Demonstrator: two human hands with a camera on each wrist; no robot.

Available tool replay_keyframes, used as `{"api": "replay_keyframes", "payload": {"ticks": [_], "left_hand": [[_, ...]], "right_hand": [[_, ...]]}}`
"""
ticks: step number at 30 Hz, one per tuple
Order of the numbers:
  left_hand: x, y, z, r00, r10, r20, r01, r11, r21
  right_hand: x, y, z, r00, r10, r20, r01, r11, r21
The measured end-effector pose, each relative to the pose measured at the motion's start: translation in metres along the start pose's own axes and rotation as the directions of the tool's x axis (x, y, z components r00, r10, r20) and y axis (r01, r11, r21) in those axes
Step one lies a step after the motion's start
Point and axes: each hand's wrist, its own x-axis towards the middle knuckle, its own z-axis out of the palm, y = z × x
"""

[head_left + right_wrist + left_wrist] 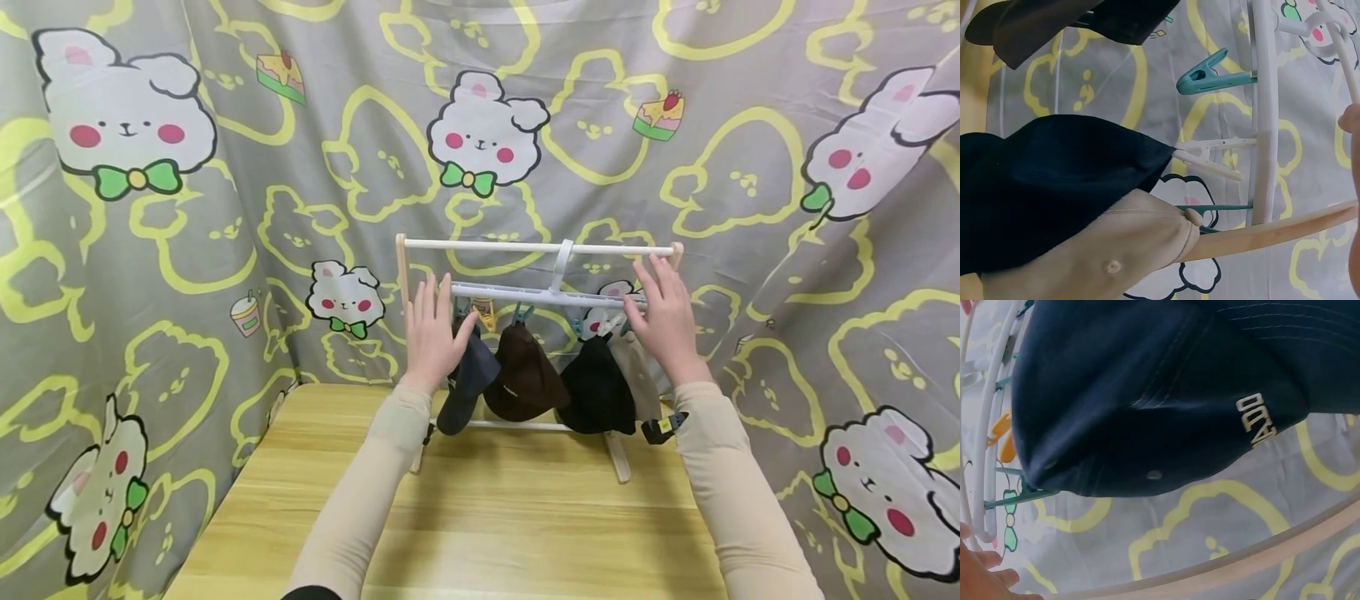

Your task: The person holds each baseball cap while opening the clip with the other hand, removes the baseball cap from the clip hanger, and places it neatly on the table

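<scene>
A pale clip hanger (pixel 517 293) hangs by its hook (pixel 562 262) from the white top rod of a small rack. Clipped along it are a navy cap (pixel 471 379) with white lettering, a brown cap (pixel 522 375), a black cap (pixel 600 387) and a beige cap (pixel 639 375). My left hand (pixel 433 337), fingers straight, is at the hanger's left end, and my right hand (pixel 666 321) is at its right end, fingers extended. Neither grips anything; whether they touch the hanger I cannot tell. A teal clip (pixel 1210 78) holds nothing; a white clip (pixel 1222 149) pinches the black cap.
The rack has wooden uprights (pixel 402 271), a white top rod (pixel 480 246) and feet (pixel 618 458) standing on a wood-grain table (pixel 525 533). An orange clip (pixel 1000 434) sits on the hanger. A patterned curtain (pixel 360 158) encloses the back and sides.
</scene>
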Motion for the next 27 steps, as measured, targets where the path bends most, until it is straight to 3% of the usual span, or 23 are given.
{"api": "replay_keyframes", "payload": {"ticks": [13, 19, 27], "left_hand": [[-0.023, -0.002, 0.01, 0.997, -0.003, -0.071, -0.005, 0.994, -0.11], [-0.035, -0.002, 0.01, 0.998, -0.044, -0.045, 0.036, 0.986, -0.16], [-0.051, -0.005, 0.017, 0.997, -0.079, 0.003, 0.078, 0.977, -0.199]], "right_hand": [[-0.019, -0.018, 0.004, 0.997, 0.055, 0.053, -0.058, 0.997, 0.045], [-0.03, -0.027, 0.013, 0.995, 0.069, 0.07, -0.075, 0.994, 0.085], [-0.043, -0.037, 0.03, 1.0, 0.011, -0.004, -0.01, 0.992, 0.126]]}}
